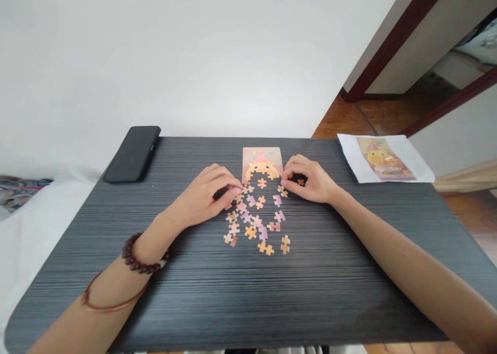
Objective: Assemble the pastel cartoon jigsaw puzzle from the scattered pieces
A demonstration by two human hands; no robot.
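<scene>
- The left hand [207,193], palm down on the dark table [334,271], has its fingers curled together, the tips touching loose puzzle pieces [254,222].
- The right hand [308,179] pinches a small piece just right of the part-built puzzle [262,163].
- A phone [132,153] lies far left; a reference print [384,158] lies far right.

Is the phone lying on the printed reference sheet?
No, the phone lies at the table's far left corner, while the printed sheet is at the far right.
</scene>
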